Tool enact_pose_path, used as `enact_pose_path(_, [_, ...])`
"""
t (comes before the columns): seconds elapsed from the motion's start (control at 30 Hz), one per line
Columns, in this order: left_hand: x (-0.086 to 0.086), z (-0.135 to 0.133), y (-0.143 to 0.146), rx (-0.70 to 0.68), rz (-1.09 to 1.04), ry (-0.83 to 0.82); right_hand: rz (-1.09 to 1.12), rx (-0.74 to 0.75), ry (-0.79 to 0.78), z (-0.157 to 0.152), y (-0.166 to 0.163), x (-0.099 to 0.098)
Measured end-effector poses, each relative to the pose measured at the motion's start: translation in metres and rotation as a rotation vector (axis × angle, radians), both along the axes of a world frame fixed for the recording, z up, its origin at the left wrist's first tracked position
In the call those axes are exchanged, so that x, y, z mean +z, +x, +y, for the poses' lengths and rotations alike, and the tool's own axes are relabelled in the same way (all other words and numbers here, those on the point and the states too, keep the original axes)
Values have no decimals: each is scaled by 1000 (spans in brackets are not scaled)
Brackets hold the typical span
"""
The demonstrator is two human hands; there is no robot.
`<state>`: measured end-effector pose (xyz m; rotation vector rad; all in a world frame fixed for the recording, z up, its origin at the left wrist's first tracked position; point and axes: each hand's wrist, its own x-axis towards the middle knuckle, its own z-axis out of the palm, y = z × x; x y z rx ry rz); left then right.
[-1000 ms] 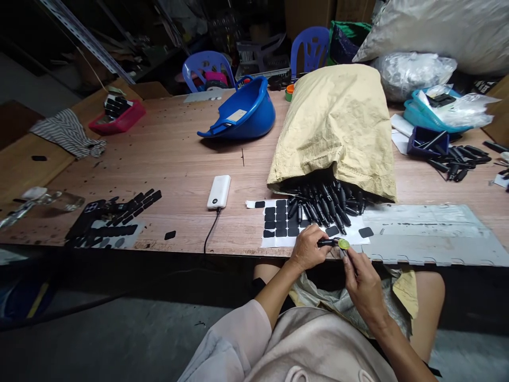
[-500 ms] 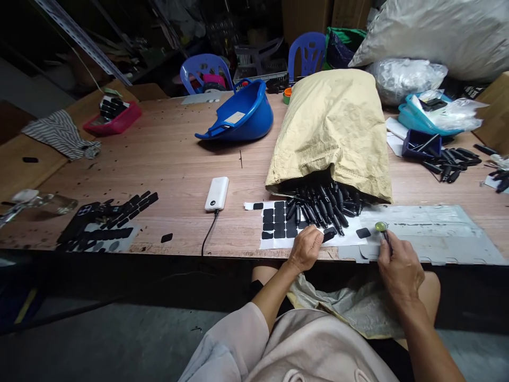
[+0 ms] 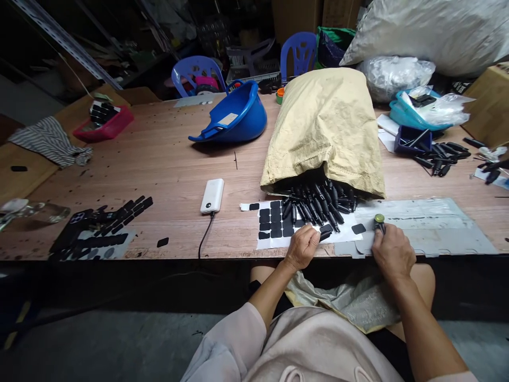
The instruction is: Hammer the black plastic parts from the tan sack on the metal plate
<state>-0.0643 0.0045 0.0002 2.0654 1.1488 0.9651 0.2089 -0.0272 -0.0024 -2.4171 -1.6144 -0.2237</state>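
Head view: two hands at the table's near edge

Left hand (image 3: 303,247) pinches a black piece (image 3: 325,234) on the white sheet (image 3: 274,241), its long axis running left-right; right hand (image 3: 392,250) grips a tool with a yellow-green tip (image 3: 379,219) pointing away, beside the sack (image 3: 328,127).

Two hands are at the table edge: the left hand (image 3: 304,247) and the right hand (image 3: 392,254). Just past them lies one tan sack (image 3: 326,127) with too many black pens (image 3: 318,204) spilling out to count. Left of the left hand sits one white power bank (image 3: 212,196), and far beyond it are one blue tub (image 3: 234,114) and two blue chairs (image 3: 194,71).
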Motion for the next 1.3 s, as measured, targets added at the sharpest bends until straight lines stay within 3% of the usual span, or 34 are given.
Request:
enact_pose_path(0.1, [-1, -15, 2, -61, 59, 122, -58, -6, -61, 5, -1, 4])
enact_pose_path(0.23, [-24, -62, 14, -363, 200, 247, -102, 1, -60, 7, -3, 6])
enact_pose_path(0.33, [-51, -90, 23, -463, 367, 66, -122, 0, -49, 6, -3, 5])
enact_pose_path(0.47, [-68, -96, 24, -391, 689, -340, -129, 17, -49, 5, -2, 5])
enact_pose_path(0.53, [-64, -94, 22, -399, 774, -422, -130, 19, -44, 5, -1, 4])
enact_pose_path(0.6, [-52, -94, 21, -454, 744, -385, -133, 18, -33, 5, -1, 3])
enact_pose_path(0.73, [-14, -85, 20, -572, 394, -186, -127, 16, -19, 5, -1, 1])
enact_pose_path(0.8, [7, -64, 14, -438, 171, -116, -113, 11, -17, 5, -1, 2])
enact_pose_path(0.87, [22, -31, 3, -114, 36, -61, -93, 7, -17, 6, -2, 4])
enact_pose_path(0.97, [31, 23, -18, 432, 40, -19, -61, 8, -21, 6, -3, 7])
enact_pose_path(1.03, [27, 49, -30, 653, 121, -69, -53, 3, -31, 6, -4, 8])
enact_pose_path(1.1, [19, 62, -38, 725, 213, -139, -57, -4, -43, 6, -4, 9])
enact_pose_path(1.17, [11, 62, -45, 713, 281, -172, -61, -5, -53, 6, -5, 9])
enact_pose_path(1.3, [6, 40, -56, 735, 310, -96, -49, -4, -45, 6, -5, 9])
